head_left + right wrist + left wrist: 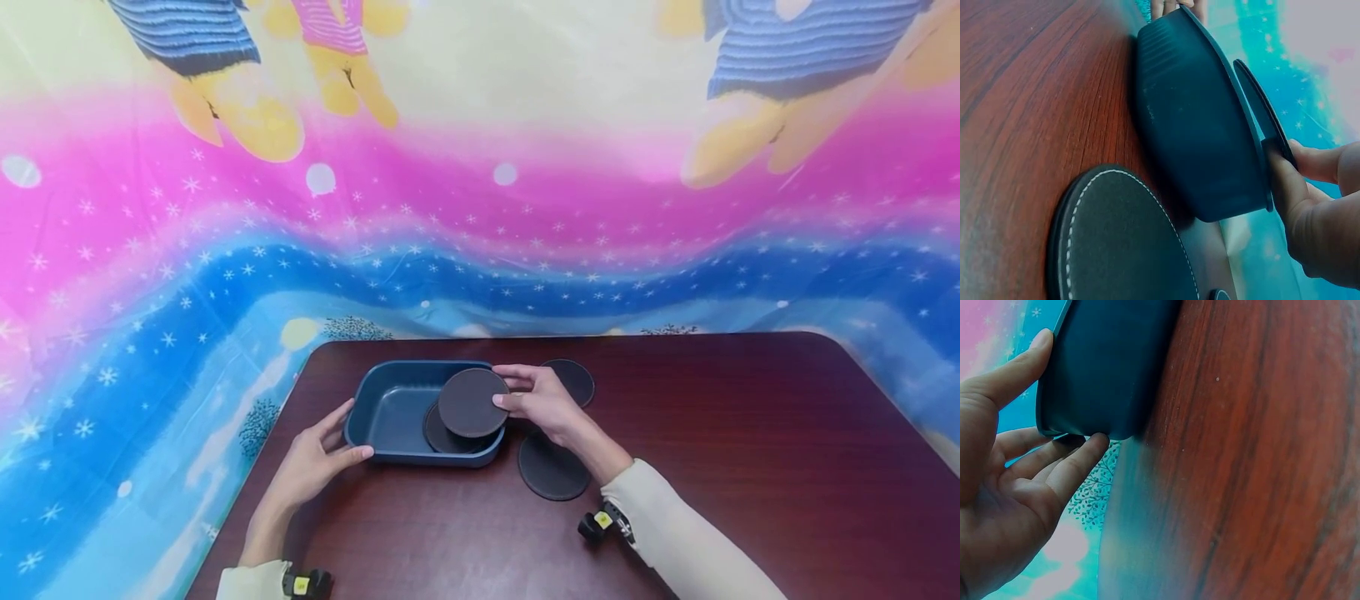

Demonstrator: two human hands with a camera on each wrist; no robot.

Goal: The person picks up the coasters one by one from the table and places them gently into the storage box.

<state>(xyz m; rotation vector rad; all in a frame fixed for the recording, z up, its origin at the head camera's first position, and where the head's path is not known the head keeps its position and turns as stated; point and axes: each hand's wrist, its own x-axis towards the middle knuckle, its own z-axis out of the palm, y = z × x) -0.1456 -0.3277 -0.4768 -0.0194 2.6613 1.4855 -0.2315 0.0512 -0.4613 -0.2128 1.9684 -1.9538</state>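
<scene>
A dark blue rectangular tray point(397, 417) with a raised rim lies on the table. My left hand point(318, 458) holds its near left corner, thumb at the front rim and fingers against the left end; the left wrist view shows the fingertips touching the tray's wall point(1091, 369). My right hand point(540, 404) pinches a round dark brown coaster point(472, 404) by its right edge, above the tray's right end. In the right wrist view this coaster point(1263, 106) appears tilted just over the rim. Beneath it, another coaster point(442, 433) lies inside the tray, partly covered.
Two more round coasters lie on the table right of the tray: one point(553, 471) nearer, partly under the right wrist, and one point(573, 382) behind the right hand. The reddish-brown table point(735, 450) stands against a colourful printed cloth backdrop point(480, 225).
</scene>
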